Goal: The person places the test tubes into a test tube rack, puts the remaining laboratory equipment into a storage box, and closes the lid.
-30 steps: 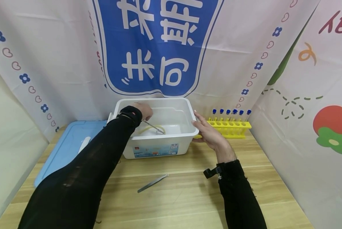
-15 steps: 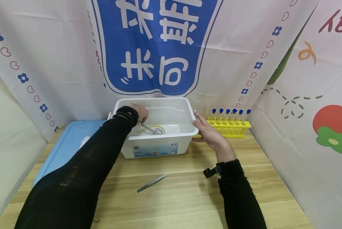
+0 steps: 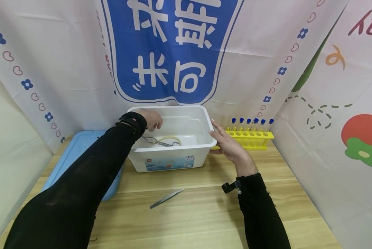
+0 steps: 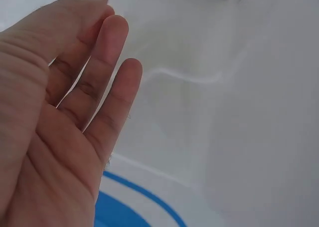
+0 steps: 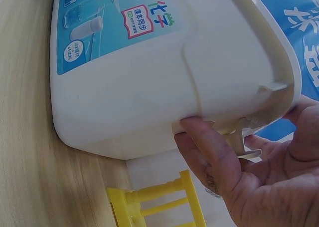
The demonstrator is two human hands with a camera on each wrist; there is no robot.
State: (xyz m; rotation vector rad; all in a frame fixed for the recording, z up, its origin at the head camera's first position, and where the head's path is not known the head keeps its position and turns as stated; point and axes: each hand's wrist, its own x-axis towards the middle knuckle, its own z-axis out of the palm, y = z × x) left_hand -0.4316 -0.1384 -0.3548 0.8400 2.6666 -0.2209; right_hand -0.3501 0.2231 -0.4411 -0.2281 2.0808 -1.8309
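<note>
My left hand (image 3: 151,119) hangs over the left part of a white plastic storage box (image 3: 170,149). In the left wrist view its fingers are loosely bent, and nothing is held in them. Below it, on the box floor, lie metal tongs (image 3: 161,142) with looped ends, beside a curved yellowish tube (image 3: 166,138). My right hand (image 3: 229,144) grips the box's right end. The right wrist view shows its fingers (image 5: 212,144) curled against the end wall near the latch (image 5: 242,142), with the thumb up by the rim.
Tweezers (image 3: 166,199) lie on the wooden table in front of the box. A yellow rack (image 3: 249,141) with several blue-capped tubes stands to the right. A blue lid (image 3: 80,143) lies at left, partly under my left arm. A printed cloth hangs behind.
My left hand has let go of the metal tongs, which now lie on the box floor, and has moved slightly left and up. The right hand keeps its grip on the box.
</note>
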